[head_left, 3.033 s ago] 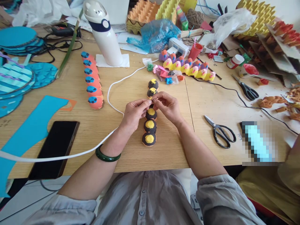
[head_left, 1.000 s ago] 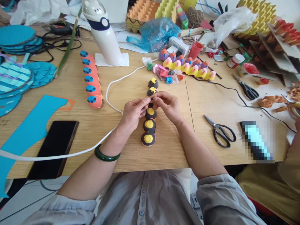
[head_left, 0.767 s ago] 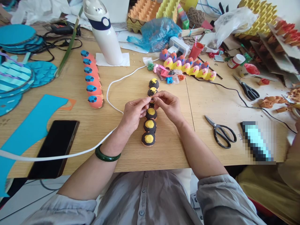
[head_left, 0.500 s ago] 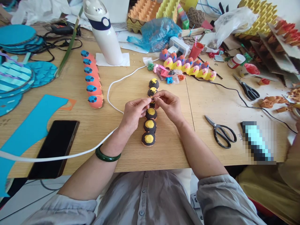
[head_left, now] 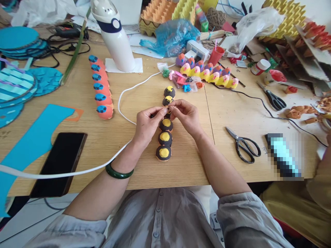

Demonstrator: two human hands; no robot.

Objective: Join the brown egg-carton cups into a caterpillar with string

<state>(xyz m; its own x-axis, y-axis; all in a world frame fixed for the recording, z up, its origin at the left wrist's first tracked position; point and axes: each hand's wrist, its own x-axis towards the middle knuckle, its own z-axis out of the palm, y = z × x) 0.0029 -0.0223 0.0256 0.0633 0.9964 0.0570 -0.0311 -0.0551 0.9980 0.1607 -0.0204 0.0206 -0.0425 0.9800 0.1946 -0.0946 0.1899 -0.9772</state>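
Note:
A row of black domes with yellow tops (head_left: 164,138) runs away from me across the middle of the wooden table; the far ones carry small black bits on the yellow. Over the third dome from the far end, my left hand (head_left: 148,124) and my right hand (head_left: 186,116) meet with thumbs and forefingers pinched. Whatever is between the fingertips is too small to make out. A dark bit shows within the curled fingers of my left hand. To the left lies a row of orange domes with blue tops (head_left: 100,87).
Black scissors (head_left: 243,144) lie right of my right forearm, and a phone (head_left: 59,164) lies at the left. A white cable (head_left: 121,100) curves past my left arm. Behind stand a white bottle (head_left: 117,41) and a yellow-purple carton strip (head_left: 207,73). Another person's sleeve (head_left: 297,203) shows at right.
The fingers of my left hand have shifted slightly, and a dark bit now shows more clearly among them. Both hands stay over the same dome.

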